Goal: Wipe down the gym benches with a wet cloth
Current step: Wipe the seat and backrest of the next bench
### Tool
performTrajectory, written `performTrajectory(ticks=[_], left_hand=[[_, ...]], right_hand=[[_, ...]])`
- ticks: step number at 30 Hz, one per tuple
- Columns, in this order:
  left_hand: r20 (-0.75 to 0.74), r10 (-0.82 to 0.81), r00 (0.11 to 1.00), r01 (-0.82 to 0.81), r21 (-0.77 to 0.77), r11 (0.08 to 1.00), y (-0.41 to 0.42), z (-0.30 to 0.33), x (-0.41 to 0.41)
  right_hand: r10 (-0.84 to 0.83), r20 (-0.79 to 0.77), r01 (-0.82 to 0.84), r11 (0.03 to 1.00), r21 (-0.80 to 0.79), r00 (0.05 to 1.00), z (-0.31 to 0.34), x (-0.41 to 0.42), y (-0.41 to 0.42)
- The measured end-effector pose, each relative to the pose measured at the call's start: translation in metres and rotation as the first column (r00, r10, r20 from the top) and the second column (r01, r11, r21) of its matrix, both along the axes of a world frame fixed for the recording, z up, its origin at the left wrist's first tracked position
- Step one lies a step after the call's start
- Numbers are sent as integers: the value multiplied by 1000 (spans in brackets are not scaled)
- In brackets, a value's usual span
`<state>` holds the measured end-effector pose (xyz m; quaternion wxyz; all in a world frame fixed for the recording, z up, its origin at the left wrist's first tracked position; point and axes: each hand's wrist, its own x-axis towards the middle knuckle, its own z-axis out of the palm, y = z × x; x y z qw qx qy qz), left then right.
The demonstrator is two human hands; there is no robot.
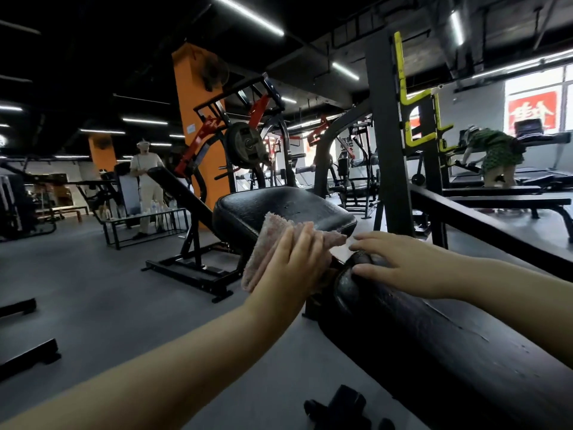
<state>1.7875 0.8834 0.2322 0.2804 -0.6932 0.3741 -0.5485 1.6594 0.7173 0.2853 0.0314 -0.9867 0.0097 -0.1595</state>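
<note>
Wiping judged under way: pink cloth (273,243) pressed flat-fingered by left hand (297,259) against seat pad (285,209) side, right hand (400,265) resting spread on long backrest pad (434,330); other benches seemingly outstanding.

Left of the bench (434,342) the grey floor (93,290) lies open. A black upright (387,135) and rail (483,225) crowd its right side, and the seat pad (279,209) blocks straight ahead.

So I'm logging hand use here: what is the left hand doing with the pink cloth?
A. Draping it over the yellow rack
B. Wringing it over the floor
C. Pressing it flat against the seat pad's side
C: the left hand, fingers straight, presses the pink cloth against the seat pad.
</note>
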Motion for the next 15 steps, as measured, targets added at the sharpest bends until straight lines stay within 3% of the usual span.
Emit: performTrajectory(ticks=[2, 4, 6, 8, 10, 12, 15], left_hand=[[7, 180, 984, -180, 47, 983, -11, 11, -11], [-10, 170, 985, -169, 68, 983, -28, 23, -17], [-126, 228, 965, -199, 210, 957, -42, 28, -15], [-211, 250, 945, -196, 248, 949, -37, 36, -22], [-252, 180, 951, -131, 199, 971, -14, 37, -20], [-312, 11, 950, 21, 100, 995, 13, 38, -17], [-458, -168, 873, 194, 12, 981, 39, 41, -12]], right_hand=[[-25, -5, 25, 1000, -10, 1000, 0, -1, -5], [-39, -11, 38, 999, -9, 999, -2, -2, -7], [-30, 4, 30, 1000, -5, 1000, -4, -1, -8], [13, 46, -13, 1000, -8, 999, -4, 4, -6], [84, 125, -87, 996, 13, 989, 1, 11, 0], [172, 210, -182, 983, 31, 963, 9, 19, 10], [249, 298, -270, 962, 31, 921, 19, 33, 24]])
